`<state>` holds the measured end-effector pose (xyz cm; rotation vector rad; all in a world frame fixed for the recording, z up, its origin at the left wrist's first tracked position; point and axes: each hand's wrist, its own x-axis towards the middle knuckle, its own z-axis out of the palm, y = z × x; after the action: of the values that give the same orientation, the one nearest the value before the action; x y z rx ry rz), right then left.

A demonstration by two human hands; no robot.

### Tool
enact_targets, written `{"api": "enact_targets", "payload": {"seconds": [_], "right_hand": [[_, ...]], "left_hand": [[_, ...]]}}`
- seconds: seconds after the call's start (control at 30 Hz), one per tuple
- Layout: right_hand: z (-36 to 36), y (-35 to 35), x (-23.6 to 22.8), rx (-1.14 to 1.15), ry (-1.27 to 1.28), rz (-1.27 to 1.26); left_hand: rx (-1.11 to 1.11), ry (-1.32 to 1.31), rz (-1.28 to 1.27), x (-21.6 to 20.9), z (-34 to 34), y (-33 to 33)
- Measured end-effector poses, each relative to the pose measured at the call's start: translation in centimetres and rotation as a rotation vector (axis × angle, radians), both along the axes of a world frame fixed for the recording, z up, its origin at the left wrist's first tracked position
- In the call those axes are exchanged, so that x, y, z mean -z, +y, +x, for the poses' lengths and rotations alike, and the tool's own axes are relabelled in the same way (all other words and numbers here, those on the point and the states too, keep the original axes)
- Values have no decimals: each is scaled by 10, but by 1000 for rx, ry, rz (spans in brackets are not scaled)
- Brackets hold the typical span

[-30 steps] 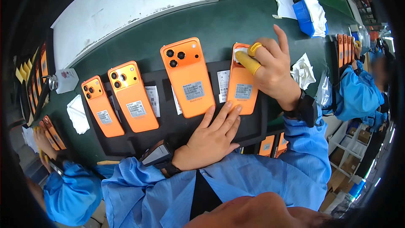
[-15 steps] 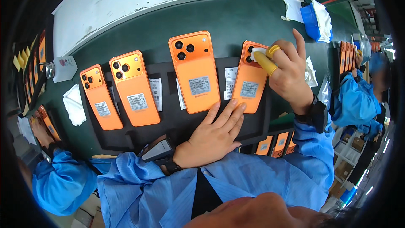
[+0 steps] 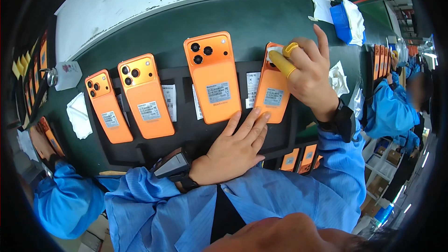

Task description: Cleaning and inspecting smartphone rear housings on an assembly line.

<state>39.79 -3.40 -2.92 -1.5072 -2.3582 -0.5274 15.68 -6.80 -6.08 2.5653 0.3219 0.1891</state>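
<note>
Across the work table lie several orange phones with their backs up. My right hand [image 3: 310, 79], with yellow finger cots on its fingers, pinches a small white wipe [image 3: 271, 55] against the camera lenses of the rightmost phone [image 3: 270, 83]. The wipe and fingers hide most of those lenses. My left hand [image 3: 228, 151] lies flat with fingers spread; its fingertips touch the lower end of that phone and reach the bottom corner of the phone beside it [image 3: 215, 75]. Farther left rest a phone with a shiny camera plate [image 3: 144, 92] and the leftmost phone [image 3: 107, 103].
A black tray [image 3: 184, 135] lies under the phones. White cloths lie to the left [image 3: 80, 116] and right [image 3: 338, 78]. A pump bottle [image 3: 67, 75] stands left, a blue bin [image 3: 341, 24] far right. More phones [image 3: 289, 160] sit below. Co-workers' blue sleeves [image 3: 70, 200] show at both sides.
My right hand has moved the wipe a little left over the lenses of the rightmost phone. My left hand stays in place; the whole view has shifted slightly.
</note>
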Motion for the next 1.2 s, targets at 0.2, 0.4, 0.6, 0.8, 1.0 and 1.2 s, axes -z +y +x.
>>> {"api": "enact_targets", "payload": {"seconds": [0.2, 0.4, 0.6, 0.8, 1.0, 1.2], "right_hand": [[11, -19, 1, 98, -32, 5], [5, -13, -1, 62, -25, 19], [-5, -2, 0, 42, 10, 49], [27, -13, -2, 242, 80, 166], [17, -36, 2, 381, 270, 49], [3, -25, 7, 305, 172, 32]], "left_hand": [[13, -19, 1, 1, 2, -1], [1, -33, -2, 2, -1, 0], [2, -6, 11, 1, 3, -1], [7, -25, 15, 0, 3, 0], [2, -27, -2, 1, 1, 1], [-1, -6, -5, 1, 3, 0]]}}
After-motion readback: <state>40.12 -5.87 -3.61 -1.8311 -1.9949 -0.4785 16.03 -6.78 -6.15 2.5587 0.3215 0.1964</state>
